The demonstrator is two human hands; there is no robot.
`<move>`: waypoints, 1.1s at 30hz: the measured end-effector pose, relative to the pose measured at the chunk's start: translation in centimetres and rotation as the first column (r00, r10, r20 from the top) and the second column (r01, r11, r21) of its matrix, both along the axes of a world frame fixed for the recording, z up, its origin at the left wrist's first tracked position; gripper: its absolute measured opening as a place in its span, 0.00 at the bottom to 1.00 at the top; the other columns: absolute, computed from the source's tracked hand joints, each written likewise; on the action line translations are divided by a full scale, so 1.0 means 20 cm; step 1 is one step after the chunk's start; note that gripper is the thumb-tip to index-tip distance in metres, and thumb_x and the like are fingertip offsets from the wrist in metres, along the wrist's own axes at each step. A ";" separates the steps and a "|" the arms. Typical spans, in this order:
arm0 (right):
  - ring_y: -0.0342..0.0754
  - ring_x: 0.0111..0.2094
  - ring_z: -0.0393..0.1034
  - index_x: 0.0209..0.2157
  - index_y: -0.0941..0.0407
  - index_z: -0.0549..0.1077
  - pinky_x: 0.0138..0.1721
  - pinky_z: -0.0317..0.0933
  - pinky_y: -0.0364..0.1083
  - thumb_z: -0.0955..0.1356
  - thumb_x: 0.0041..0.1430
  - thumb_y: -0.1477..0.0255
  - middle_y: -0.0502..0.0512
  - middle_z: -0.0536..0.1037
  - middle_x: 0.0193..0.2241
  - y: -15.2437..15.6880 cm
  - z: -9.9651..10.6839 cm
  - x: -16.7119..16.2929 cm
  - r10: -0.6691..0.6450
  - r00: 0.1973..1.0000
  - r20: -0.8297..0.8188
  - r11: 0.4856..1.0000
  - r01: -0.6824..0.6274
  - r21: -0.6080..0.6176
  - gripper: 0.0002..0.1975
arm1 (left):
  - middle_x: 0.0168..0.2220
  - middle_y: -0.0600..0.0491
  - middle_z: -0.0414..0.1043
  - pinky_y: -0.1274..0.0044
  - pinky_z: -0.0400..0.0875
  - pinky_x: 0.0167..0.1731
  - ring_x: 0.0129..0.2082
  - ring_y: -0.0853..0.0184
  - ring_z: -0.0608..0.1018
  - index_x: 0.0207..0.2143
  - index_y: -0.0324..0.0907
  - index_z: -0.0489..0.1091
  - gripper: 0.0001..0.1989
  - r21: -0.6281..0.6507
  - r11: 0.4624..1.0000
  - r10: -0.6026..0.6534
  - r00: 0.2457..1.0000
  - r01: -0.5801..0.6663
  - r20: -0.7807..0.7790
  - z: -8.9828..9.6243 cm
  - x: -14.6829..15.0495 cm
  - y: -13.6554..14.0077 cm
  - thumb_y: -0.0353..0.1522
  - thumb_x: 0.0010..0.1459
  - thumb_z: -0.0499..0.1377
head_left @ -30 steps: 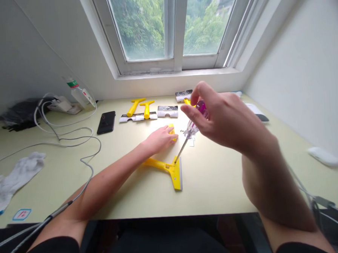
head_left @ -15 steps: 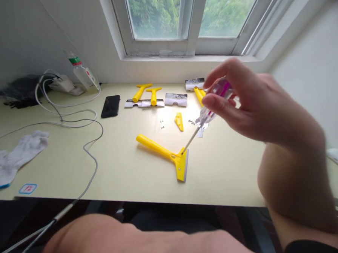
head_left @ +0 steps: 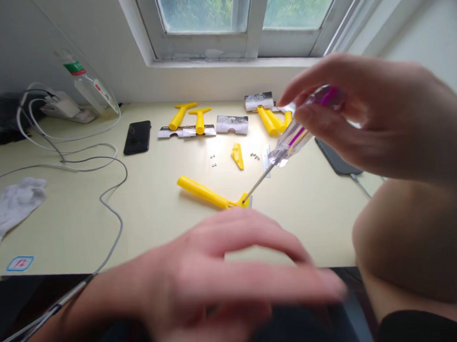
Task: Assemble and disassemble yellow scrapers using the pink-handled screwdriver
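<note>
My right hand (head_left: 367, 118) grips the clear and purple handle of a screwdriver (head_left: 291, 139). Its shaft slants down to the left, and its tip meets the head of a yellow scraper (head_left: 202, 191) lying on the table. In front of the scraper, my left hand (head_left: 233, 267) hangs in the air, blurred, index finger stretched out and nothing seen in it. It hides most of the scraper's head and blade. Behind lie a loose yellow scraper part (head_left: 237, 156), a cluster of small screws (head_left: 255, 156), several tiny nuts (head_left: 213, 160) and a thin blade (head_left: 266, 161).
Yellow scraper handles (head_left: 200, 121) and printed cards (head_left: 232, 125) lie along the back. A black phone (head_left: 137, 137), loose cables (head_left: 117, 200), a bottle (head_left: 94, 91) and a white glove (head_left: 15, 202) are on the left. Behind my right hand rests another dark device (head_left: 337, 157).
My left hand has risen from the lower edge and now covers the scraper's head. The screwdriver tip stays on the scraper. The camera view has shifted slightly.
</note>
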State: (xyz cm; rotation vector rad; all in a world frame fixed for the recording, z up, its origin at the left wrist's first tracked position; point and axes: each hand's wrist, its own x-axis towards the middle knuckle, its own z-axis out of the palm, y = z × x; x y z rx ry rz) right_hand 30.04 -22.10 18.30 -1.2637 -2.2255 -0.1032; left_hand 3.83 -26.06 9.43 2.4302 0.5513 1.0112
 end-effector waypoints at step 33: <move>0.53 0.38 0.74 0.44 0.49 0.72 0.40 0.70 0.54 0.66 0.62 0.70 0.53 0.77 0.40 0.04 -0.06 -0.11 0.096 0.963 -0.251 0.995 -0.100 -0.003 0.08 | 0.27 0.53 0.69 0.75 0.56 0.25 0.27 0.68 0.70 0.30 0.40 0.68 0.19 0.427 0.889 0.364 0.818 -0.164 -0.445 -0.49 0.09 0.49 0.37 0.71 0.46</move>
